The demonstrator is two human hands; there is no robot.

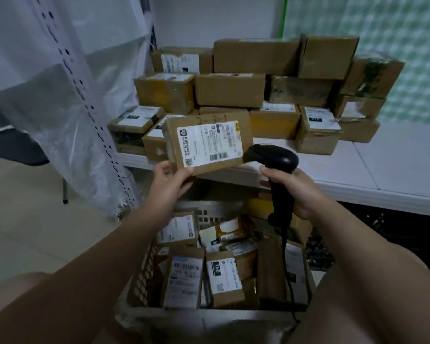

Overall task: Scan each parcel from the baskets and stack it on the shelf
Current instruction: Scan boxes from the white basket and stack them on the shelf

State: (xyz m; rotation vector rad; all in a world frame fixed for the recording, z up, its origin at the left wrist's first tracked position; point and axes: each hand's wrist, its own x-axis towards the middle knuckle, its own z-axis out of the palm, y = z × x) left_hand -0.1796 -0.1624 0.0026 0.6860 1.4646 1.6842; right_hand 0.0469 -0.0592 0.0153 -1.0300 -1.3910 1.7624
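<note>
My left hand (170, 181) pinches the brown parcel (206, 145) by its lower-left corner, label facing me, held up above the basket (144, 274). My right hand (293, 192) is wrapped round the handle of the black barcode scanner (271, 157), whose head is just beside the parcel's lower-right edge.

Risks:
- With a corner-only grip, the parcel could swivel or drop back into the basket among the loose ones.
- The scanner head sits very near and off to one side, so it may miss the barcode.
- The scanner cable (286, 264) trails down into the basket and could snag parcels.

Beyond the basket is the white shelf (395, 165) with stacked cardboard boxes (230, 89). The pile is tall and uneven, so a careless placement may topple it. Bare shelf shows beyond the basket to the right. Beyond-left of the basket is a plastic-draped perforated rack upright (83, 95).
</note>
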